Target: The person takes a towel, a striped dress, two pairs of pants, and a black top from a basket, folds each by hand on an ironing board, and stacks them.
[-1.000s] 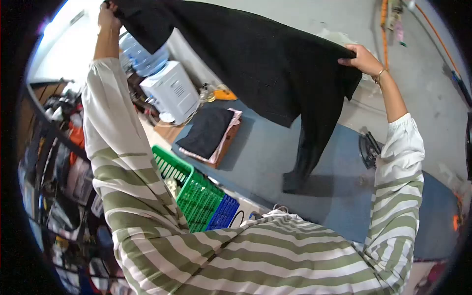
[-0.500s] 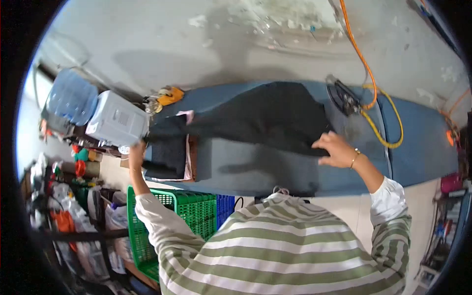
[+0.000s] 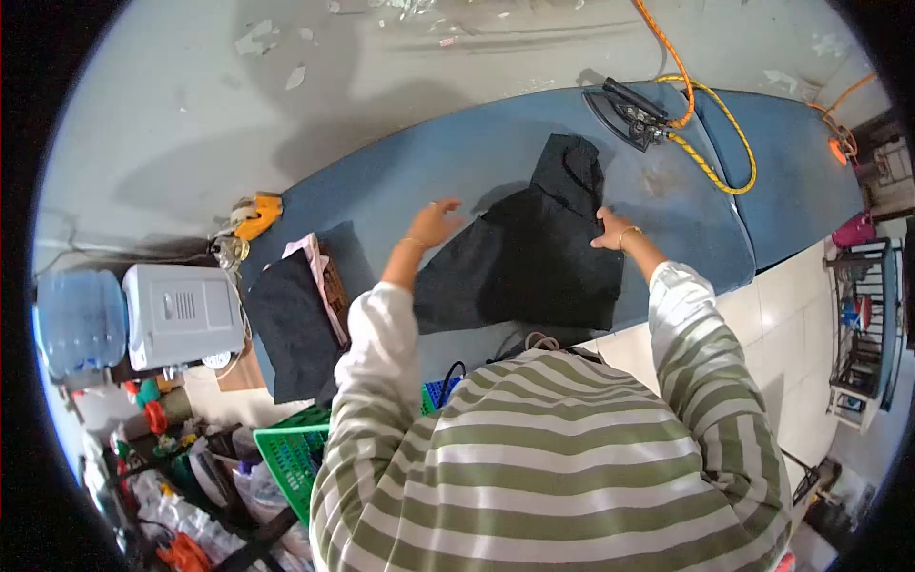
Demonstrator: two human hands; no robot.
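Observation:
A black garment (image 3: 538, 257) lies spread on the blue ironing board (image 3: 400, 162), its narrow upper end bearing a dark cord or strap. My left hand (image 3: 434, 224) hovers beside its slanting left edge with fingers stretched out and nothing in them. At the garment's right edge is my right hand (image 3: 615, 229), thumb and fingers apart, fingertips right at the fabric. Beyond the garment, a black iron (image 3: 629, 114) rests on the board.
Folded dark cloth (image 3: 291, 324) with pink fabric (image 3: 319, 262) lies at the board's left end. A yellow-orange cord (image 3: 734, 143) runs from the iron. Below are a green crate (image 3: 286, 453) and a blue crate (image 3: 440, 393). A water dispenser (image 3: 183, 315) stands left.
The garment, stretched out to the left before, now lies gathered more upright with its narrow end away from me. My left hand moved from the left end to its edge; the view shifted.

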